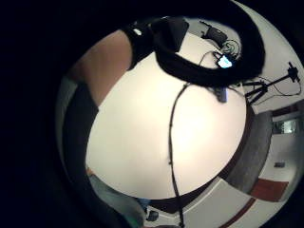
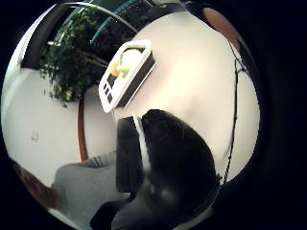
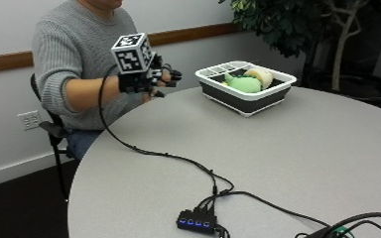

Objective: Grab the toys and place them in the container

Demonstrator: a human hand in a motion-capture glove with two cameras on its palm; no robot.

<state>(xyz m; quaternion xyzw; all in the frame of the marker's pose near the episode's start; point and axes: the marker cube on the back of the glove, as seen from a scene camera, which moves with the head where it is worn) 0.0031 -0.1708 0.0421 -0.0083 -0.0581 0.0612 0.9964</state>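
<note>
Fingers [image 3: 168, 78] of the gloved right hand [image 3: 144, 79] hang loosely curled and hold nothing; the hand is raised above the near edge of the round grey table [image 3: 296, 163], close to the person's chest.

Well apart from that hand, the container [image 3: 246, 94] stands on the table, a rectangular tub with a white rim and dark walls. Inside it lie the toys: a green toy [image 3: 243, 83] and, touching it on the side farther from the hand, a pale cream toy [image 3: 259, 74]. The thumb-side palm view also shows the container [image 2: 125, 76] on the table with something yellow and pale green in it.

Behind the container stands a leafy plant [image 3: 289, 22]. On the table's opposite side from the container lies a small black hub [image 3: 196, 220] with blue lights.
</note>
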